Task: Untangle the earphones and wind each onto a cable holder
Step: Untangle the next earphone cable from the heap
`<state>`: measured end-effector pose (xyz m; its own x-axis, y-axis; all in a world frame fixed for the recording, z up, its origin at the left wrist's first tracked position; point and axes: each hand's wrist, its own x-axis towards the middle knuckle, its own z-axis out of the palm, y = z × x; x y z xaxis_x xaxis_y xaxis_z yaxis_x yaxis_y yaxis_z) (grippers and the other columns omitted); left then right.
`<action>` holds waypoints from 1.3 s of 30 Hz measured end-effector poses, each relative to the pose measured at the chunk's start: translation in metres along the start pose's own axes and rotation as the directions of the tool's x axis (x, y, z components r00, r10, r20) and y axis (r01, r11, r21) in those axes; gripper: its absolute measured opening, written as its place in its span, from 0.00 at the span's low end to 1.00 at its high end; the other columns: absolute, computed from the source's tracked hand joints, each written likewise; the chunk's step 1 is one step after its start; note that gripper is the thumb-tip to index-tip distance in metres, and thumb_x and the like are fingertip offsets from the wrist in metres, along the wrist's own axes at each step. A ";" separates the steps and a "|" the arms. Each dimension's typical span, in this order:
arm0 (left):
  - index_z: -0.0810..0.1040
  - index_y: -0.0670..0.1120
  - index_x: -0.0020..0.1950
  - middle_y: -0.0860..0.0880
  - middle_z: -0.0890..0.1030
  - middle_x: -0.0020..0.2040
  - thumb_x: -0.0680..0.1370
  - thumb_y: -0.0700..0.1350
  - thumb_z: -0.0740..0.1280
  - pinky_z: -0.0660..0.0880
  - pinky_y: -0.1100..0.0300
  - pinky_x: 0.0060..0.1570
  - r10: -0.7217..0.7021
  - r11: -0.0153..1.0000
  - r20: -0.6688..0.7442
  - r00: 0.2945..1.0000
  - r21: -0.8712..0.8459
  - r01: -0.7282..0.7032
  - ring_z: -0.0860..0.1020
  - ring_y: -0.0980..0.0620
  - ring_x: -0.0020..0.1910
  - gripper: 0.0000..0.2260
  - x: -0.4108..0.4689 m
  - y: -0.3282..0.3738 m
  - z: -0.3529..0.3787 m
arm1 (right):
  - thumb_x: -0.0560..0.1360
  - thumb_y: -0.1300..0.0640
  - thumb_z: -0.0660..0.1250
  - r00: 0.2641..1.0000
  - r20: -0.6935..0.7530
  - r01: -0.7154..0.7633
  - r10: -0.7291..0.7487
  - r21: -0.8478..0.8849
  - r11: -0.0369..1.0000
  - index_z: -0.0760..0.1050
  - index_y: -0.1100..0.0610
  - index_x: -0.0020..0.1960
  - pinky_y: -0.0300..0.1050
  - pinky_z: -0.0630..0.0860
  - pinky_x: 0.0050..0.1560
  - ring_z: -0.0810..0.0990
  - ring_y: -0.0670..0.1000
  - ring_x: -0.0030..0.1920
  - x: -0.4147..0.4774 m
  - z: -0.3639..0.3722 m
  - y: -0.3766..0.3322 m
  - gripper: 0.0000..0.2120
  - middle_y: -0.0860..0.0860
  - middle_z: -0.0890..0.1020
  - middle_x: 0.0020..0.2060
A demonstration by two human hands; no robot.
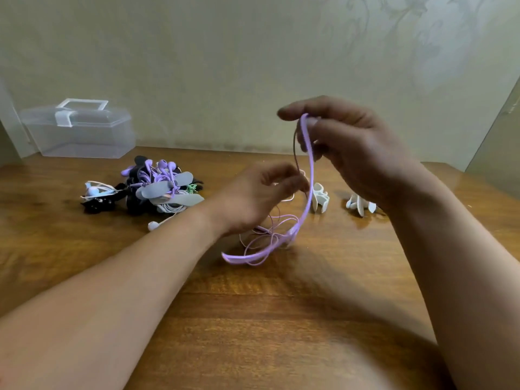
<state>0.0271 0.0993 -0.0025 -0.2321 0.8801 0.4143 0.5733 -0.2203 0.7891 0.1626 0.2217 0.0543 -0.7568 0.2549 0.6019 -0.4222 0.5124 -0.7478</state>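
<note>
A purple earphone cable (309, 175) runs from my raised right hand (354, 153) down to a loose tangle of thin loops (270, 237) on the wooden table (253, 319). My right hand pinches the cable's top between thumb and fingers. Lower and to the left, my left hand (253, 198) grips thin strands of the same cable. Two white cable holders stand behind the hands, one (320, 198) by the cable and one (361, 205) further right.
A pile of wound earphones on grey, black and purple holders (157, 187) lies at the left, with a white earbud (153, 225) trailing out. A clear plastic box with a handle (80, 130) stands at the back left against the wall.
</note>
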 end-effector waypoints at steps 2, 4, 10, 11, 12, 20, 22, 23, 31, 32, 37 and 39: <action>0.79 0.36 0.56 0.48 0.86 0.52 0.86 0.42 0.62 0.74 0.71 0.52 -0.041 0.999 -0.076 0.996 -0.038 0.038 0.82 0.62 0.50 0.11 0.003 -0.001 -0.006 | 0.77 0.63 0.59 0.998 -0.050 -0.038 0.046 0.148 0.988 0.85 0.55 0.47 0.42 0.74 0.41 0.80 0.51 0.43 0.001 -0.003 -0.002 0.15 0.52 0.84 0.40; 0.76 0.38 0.53 0.46 0.87 0.49 0.87 0.41 0.59 0.76 0.64 0.57 -0.041 0.995 -0.136 0.990 -0.101 0.027 0.84 0.57 0.50 0.09 0.007 -0.004 -0.011 | 0.78 0.58 0.53 0.994 -0.008 -0.104 0.113 0.324 0.940 0.83 0.58 0.43 0.44 0.77 0.45 0.81 0.54 0.44 0.002 -0.005 -0.005 0.19 0.54 0.82 0.40; 0.73 0.52 0.48 0.50 0.77 0.37 0.82 0.47 0.67 0.75 0.53 0.41 0.114 0.993 -0.437 0.892 0.066 -0.094 0.76 0.52 0.36 0.04 0.017 -0.020 -0.041 | 0.82 0.58 0.65 0.885 -0.130 -0.447 0.446 0.024 0.894 0.74 0.56 0.35 0.41 0.69 0.27 0.71 0.51 0.25 -0.002 -0.001 0.017 0.16 0.52 0.69 0.29; 0.74 0.51 0.46 0.53 0.76 0.37 0.81 0.47 0.69 0.73 0.56 0.41 0.140 0.986 -0.429 0.892 0.147 -0.084 0.73 0.55 0.35 0.05 0.016 -0.021 -0.047 | 0.82 0.57 0.67 0.862 -0.132 -0.507 0.489 -0.215 0.835 0.73 0.56 0.38 0.40 0.67 0.26 0.71 0.50 0.25 -0.005 0.000 0.024 0.14 0.53 0.72 0.29; 0.75 0.51 0.45 0.54 0.76 0.36 0.81 0.47 0.70 0.72 0.57 0.41 0.130 0.979 -0.387 0.913 0.197 -0.056 0.72 0.56 0.36 0.06 0.015 -0.023 -0.051 | 0.82 0.57 0.67 0.839 -0.122 -0.533 0.530 -0.385 0.754 0.74 0.57 0.40 0.42 0.69 0.27 0.74 0.51 0.27 -0.007 0.004 0.031 0.12 0.53 0.76 0.31; 0.81 0.53 0.45 0.60 0.82 0.40 0.79 0.44 0.72 0.73 0.61 0.43 0.083 0.879 -0.008 0.997 0.472 -0.069 0.79 0.61 0.42 0.05 0.002 -0.018 -0.044 | 0.77 0.58 0.65 0.942 -0.076 -0.280 0.328 -0.715 0.640 0.67 0.55 0.74 0.53 0.72 0.63 0.77 0.57 0.65 -0.011 0.066 0.030 0.26 0.54 0.80 0.65; 0.80 0.51 0.44 0.57 0.83 0.40 0.79 0.44 0.72 0.73 0.60 0.43 0.083 0.902 -0.021 0.996 0.427 -0.066 0.79 0.58 0.41 0.05 0.002 -0.016 -0.046 | 0.78 0.61 0.61 0.928 -0.054 -0.297 0.369 -0.707 0.642 0.69 0.54 0.65 0.54 0.75 0.55 0.81 0.59 0.55 -0.012 0.072 0.037 0.16 0.55 0.84 0.54; 0.78 0.51 0.42 0.56 0.81 0.37 0.79 0.46 0.72 0.72 0.60 0.40 0.080 0.903 -0.059 0.995 0.427 -0.047 0.77 0.57 0.37 0.07 0.002 -0.016 -0.046 | 0.80 0.60 0.60 0.923 -0.075 -0.321 0.377 -0.688 0.651 0.70 0.55 0.61 0.57 0.78 0.52 0.81 0.60 0.51 -0.013 0.072 0.042 0.11 0.55 0.84 0.50; 0.76 0.43 0.44 0.56 0.67 0.26 0.84 0.47 0.64 0.61 0.63 0.26 -0.318 0.941 -0.048 0.947 0.104 0.321 0.63 0.55 0.27 0.12 0.005 -0.014 -0.051 | 0.86 0.48 0.60 0.910 -0.069 -0.380 0.410 -0.535 0.755 0.81 0.51 0.46 0.48 0.74 0.48 0.78 0.46 0.44 -0.010 0.036 0.043 0.16 0.44 0.81 0.40; 0.77 0.42 0.47 0.54 0.67 0.26 0.85 0.44 0.63 0.60 0.64 0.24 -0.363 0.932 0.014 0.932 -0.003 0.363 0.62 0.55 0.26 0.09 0.004 -0.013 -0.050 | 0.86 0.47 0.59 0.912 -0.085 -0.371 0.402 -0.592 0.716 0.82 0.48 0.46 0.51 0.74 0.54 0.79 0.49 0.48 -0.010 0.032 0.047 0.16 0.44 0.81 0.42; 0.79 0.36 0.56 0.43 0.78 0.37 0.83 0.38 0.62 0.78 0.57 0.32 -0.359 0.869 0.218 0.908 -0.277 0.410 0.74 0.51 0.30 0.08 -0.006 -0.008 -0.051 | 0.86 0.45 0.59 0.943 -0.243 -0.325 0.227 -0.820 0.471 0.82 0.43 0.62 0.52 0.61 0.65 0.75 0.50 0.63 -0.008 0.026 0.058 0.13 0.43 0.84 0.52; 0.80 0.36 0.56 0.41 0.80 0.40 0.80 0.40 0.65 0.81 0.54 0.36 -0.329 0.833 0.287 0.899 -0.361 0.420 0.77 0.49 0.32 0.09 -0.009 -0.004 -0.052 | 0.86 0.47 0.60 0.950 -0.282 -0.310 0.136 -0.788 0.532 0.81 0.43 0.64 0.51 0.65 0.67 0.79 0.48 0.59 -0.008 0.025 0.056 0.13 0.43 0.87 0.47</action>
<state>-0.0143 0.0706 0.0147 -0.1717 0.9850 -0.0175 0.0960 0.0344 0.9948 0.1322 0.2280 0.0004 -0.6358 0.5429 0.5487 0.4029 0.8398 -0.3640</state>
